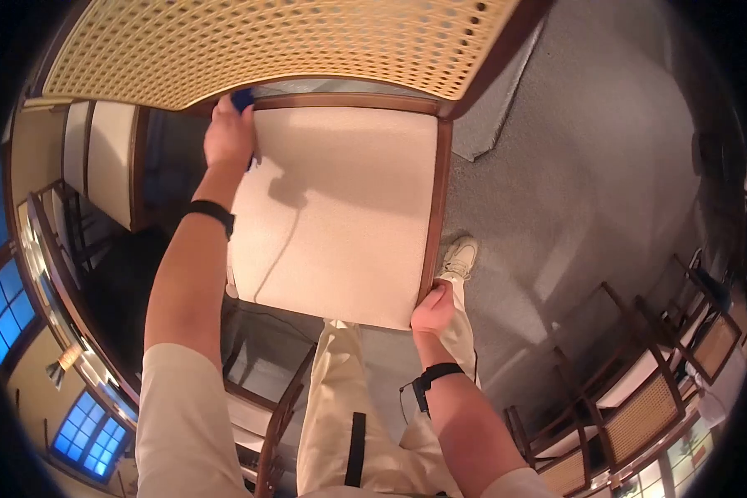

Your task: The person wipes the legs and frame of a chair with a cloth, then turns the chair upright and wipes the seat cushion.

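In the head view, a dark wooden chair with a cream padded seat (332, 207) and a woven cane back (282, 50) stands right in front of me. My left hand (231, 137) is at the seat's far left corner, below the cane back. Its fingers are closed on a blue cloth (242, 99), mostly hidden by the hand and pressed near the wooden frame. My right hand (434, 309) is wrapped round the near right corner of the seat frame, thumb on top. A shadow falls across the cushion.
Grey carpet (573, 166) spreads to the right. Several cane-backed chairs (639, 423) stand at lower right. Another cream-seated chair (112, 162) and a long table edge (50, 257) are on the left. My shoe (459, 257) is beside the seat.
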Demonstrator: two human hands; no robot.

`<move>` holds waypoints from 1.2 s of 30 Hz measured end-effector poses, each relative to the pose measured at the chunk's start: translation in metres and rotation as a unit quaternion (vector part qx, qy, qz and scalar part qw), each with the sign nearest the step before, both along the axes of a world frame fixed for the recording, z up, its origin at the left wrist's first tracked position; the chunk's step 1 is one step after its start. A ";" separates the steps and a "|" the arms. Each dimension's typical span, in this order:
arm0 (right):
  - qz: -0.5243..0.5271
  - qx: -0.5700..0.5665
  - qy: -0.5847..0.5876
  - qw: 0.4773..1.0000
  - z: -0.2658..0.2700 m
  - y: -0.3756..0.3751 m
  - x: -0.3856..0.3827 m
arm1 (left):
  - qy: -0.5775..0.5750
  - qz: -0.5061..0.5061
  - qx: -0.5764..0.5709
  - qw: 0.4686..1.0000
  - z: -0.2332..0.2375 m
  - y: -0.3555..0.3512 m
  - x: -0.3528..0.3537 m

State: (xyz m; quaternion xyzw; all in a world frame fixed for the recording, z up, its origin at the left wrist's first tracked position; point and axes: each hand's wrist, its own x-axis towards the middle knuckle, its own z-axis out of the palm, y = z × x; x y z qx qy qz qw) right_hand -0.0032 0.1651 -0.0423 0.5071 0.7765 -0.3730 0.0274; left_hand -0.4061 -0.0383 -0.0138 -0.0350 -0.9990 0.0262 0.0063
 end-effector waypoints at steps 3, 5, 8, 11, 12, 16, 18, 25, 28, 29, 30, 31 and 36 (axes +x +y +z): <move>-0.016 -0.021 -0.016 1.000 0.003 -0.001 -0.001 | 0.015 -0.010 -0.009 1.000 0.000 0.005 0.001; -0.015 -0.016 -0.013 1.000 0.004 0.000 -0.003 | -0.009 -0.008 0.072 0.997 -0.014 0.027 -0.001; -0.009 -0.017 -0.004 1.000 -0.001 0.000 0.000 | -0.118 -0.036 0.201 0.972 -0.003 0.123 0.040; -0.010 -0.018 -0.006 1.000 0.000 -0.002 -0.003 | -0.101 -0.189 0.238 0.947 -0.010 0.210 0.072; -0.012 -0.020 -0.020 1.000 0.003 0.000 -0.003 | -0.091 -0.208 0.248 0.942 -0.004 0.225 0.079; -0.015 -0.030 -0.032 0.999 0.006 -0.001 0.001 | -0.243 -0.237 0.005 0.941 0.021 0.200 0.041; -0.016 -0.033 -0.007 0.999 0.005 -0.001 0.000 | -0.177 -0.220 -0.065 0.957 -0.002 0.139 -0.003; 0.000 -0.014 0.017 1.000 0.002 -0.002 0.002 | -0.226 -0.141 -0.056 0.962 0.019 0.134 -0.003; 0.002 -0.005 0.019 1.000 0.001 -0.001 0.000 | -0.186 -0.190 0.036 0.963 0.007 0.219 0.050; 0.007 -0.003 0.021 1.000 0.001 -0.003 0.001 | -0.177 -0.194 0.077 0.962 0.006 0.230 0.061; 0.002 -0.016 0.016 1.000 0.001 -0.003 0.001 | -0.173 -0.186 0.079 0.964 0.005 0.225 0.062; -0.004 -0.027 0.010 1.000 0.000 0.000 0.001 | -0.146 -0.208 0.144 0.957 0.003 0.222 0.064; 0.044 -0.067 0.009 0.997 -0.002 0.014 -0.001 | -0.225 -0.183 0.123 0.949 0.024 0.164 0.110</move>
